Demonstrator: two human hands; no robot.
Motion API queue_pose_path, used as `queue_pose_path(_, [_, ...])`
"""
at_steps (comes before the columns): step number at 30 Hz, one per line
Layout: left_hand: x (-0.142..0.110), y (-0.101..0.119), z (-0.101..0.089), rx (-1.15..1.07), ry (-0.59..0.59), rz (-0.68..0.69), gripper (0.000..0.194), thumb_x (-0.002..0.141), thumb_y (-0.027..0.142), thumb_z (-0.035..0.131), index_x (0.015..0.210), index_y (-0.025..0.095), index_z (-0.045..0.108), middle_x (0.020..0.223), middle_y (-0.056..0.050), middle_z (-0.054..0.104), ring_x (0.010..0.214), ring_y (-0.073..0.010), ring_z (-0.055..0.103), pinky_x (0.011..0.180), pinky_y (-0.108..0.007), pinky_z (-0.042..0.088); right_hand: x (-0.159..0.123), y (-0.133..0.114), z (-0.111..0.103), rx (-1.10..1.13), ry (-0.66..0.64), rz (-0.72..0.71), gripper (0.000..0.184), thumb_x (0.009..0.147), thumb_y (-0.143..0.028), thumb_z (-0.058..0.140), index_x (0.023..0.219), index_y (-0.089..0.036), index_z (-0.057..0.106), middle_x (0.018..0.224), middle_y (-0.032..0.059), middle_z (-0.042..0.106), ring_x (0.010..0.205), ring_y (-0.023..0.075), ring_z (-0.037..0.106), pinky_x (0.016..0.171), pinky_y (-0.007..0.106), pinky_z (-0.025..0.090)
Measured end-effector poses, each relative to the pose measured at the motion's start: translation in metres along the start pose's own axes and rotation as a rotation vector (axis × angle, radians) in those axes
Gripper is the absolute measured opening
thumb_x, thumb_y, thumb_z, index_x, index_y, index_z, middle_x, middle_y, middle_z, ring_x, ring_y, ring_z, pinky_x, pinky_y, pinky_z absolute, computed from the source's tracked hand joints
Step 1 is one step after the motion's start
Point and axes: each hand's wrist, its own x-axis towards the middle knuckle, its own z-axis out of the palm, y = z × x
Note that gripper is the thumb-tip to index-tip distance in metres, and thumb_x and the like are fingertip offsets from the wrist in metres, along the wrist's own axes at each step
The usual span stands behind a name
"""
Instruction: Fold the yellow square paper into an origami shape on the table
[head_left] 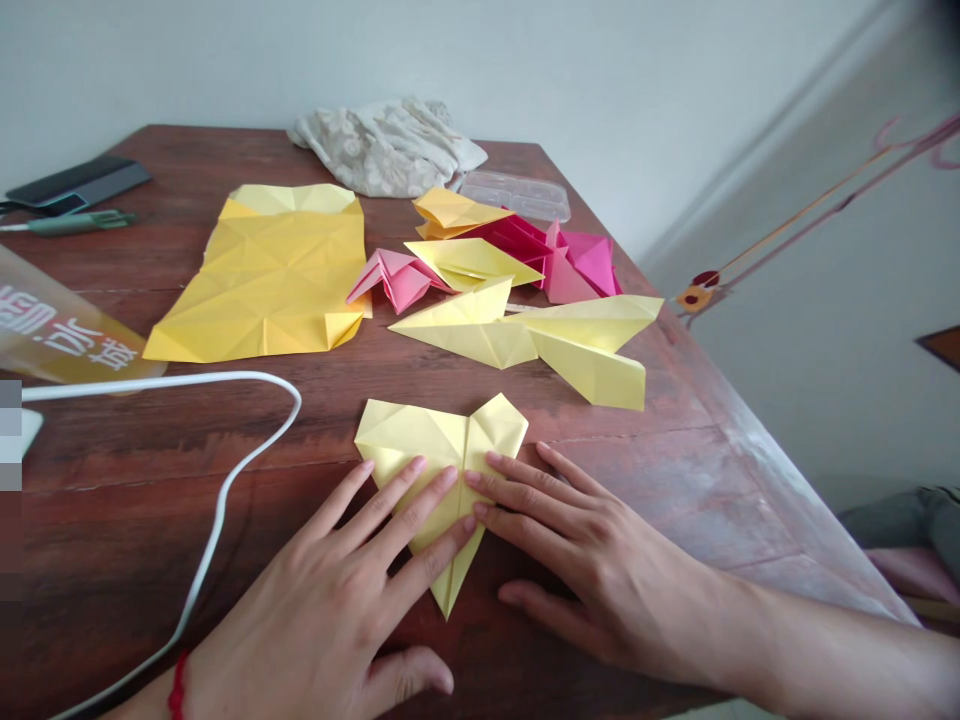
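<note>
left hand [352, 585] and right hand [592, 545], fingers spread, partly hide yellow paper [444, 435], perhaps pressing.

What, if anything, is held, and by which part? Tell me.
Nothing is gripped; the left hand and right hand only rest on the nearest paper, around its middle.

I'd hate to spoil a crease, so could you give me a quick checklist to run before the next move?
1. Left hand touching the pale yellow folded paper: ok.
2. Right hand touching it too: ok.
3. Paper's lower tip uncovered: ok.
4. Curved, thin white cable apart from the paper: ok.
5. Translucent container of amber liquid with white lettering sealed: cannot tell, one end out of frame.
6. Creases underneath: cannot tell, hidden.
</note>
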Motion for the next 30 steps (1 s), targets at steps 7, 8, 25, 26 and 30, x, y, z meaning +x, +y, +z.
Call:
queue_pose_path(7, [-0.0016,0.002,0.0022,-0.002,0.019,-0.026,0.091,0.089,0.074,0.057,0.16,0.021,0.036,0.165,-0.007,0.035,0.15,-0.0333,0.037,0.122,-0.052,0.031,0.0004,0.0001,-0.0002,-0.033,-0.016,-0.008,0.051,0.097,-0.03,0.061,0.146,-0.017,0.053,0.155,0.013,0.051,0.148,0.028,0.042,0.126,0.056,0.026])
queue_pose_path(8, [-0.0018,0.0015,0.0023,-0.004,0.027,-0.028,0.091,0.09,0.074,0.054,0.16,0.019,0.035,0.165,-0.008,0.036,0.15,-0.0327,0.037,0.123,-0.051,0.03,0.0007,-0.0002,-0.0003,-0.036,-0.018,-0.009,0.051,0.097,-0.03,0.061,0.146,-0.017,0.053,0.155,0.0129,0.052,0.148,0.0277,0.043,0.126,0.055,0.026])
queue_pose_path(25, [0.0004,0.0001,-0.0002,-0.067,-0.013,-0.035,0.081,0.084,0.069,0.068,0.15,0.026,0.05,0.167,-0.006,0.033,0.149,-0.0344,0.037,0.123,-0.051,0.029,0.0,0.0005,0.0016,-0.013,-0.029,0.008,0.055,0.097,-0.031,0.062,0.15,-0.02,0.049,0.156,0.0112,0.05,0.149,0.0277,0.041,0.127,0.054,0.025])
queue_pose_path(26, [0.0008,0.0,-0.0007,-0.069,-0.013,-0.036,0.08,0.084,0.07,0.068,0.149,0.026,0.051,0.167,-0.005,0.034,0.149,-0.0346,0.037,0.122,-0.052,0.03,0.0002,0.0005,0.0016,-0.022,-0.034,0.009,0.054,0.097,-0.032,0.062,0.149,-0.02,0.05,0.157,0.011,0.049,0.149,0.0278,0.041,0.127,0.054,0.025])
queue_pose_path(30, [0.0018,0.0005,-0.0025,-0.086,-0.01,-0.047,0.079,0.083,0.073,0.066,0.146,0.026,0.055,0.166,-0.005,0.036,0.148,-0.0356,0.038,0.12,-0.054,0.032,0.0016,0.0001,0.0019,-0.077,-0.064,0.006,0.047,0.099,-0.035,0.059,0.143,-0.021,0.054,0.16,0.0104,0.044,0.148,0.0284,0.042,0.126,0.055,0.027])
